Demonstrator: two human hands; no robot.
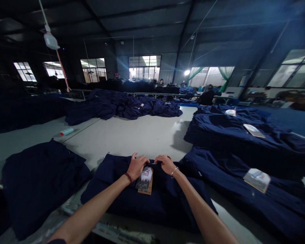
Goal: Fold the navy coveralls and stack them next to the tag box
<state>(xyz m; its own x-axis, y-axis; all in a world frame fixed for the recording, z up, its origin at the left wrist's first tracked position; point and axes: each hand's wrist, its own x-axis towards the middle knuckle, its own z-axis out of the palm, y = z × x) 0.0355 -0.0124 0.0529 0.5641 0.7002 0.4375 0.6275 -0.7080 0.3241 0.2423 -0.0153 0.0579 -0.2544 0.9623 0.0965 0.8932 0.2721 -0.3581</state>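
On the white counter (122,142), our left hand (136,166) and right hand (166,164) both close on the top edge of a folded navy garment (112,184), with a paper hang tag (144,180) lying just below them. Cloth looks soft, light and limp, so that folded edge seems the best hold. More navy garments (218,166) lie beside it.

- A navy blue garment (117,193) is lying folded on the white table (122,139), with its top edge gathering under both hands
- A paper hang tag (144,180) is hanging over the garment front
- The left hand (136,166) and the right hand (166,164) are pinching the dark fabric just above the tag
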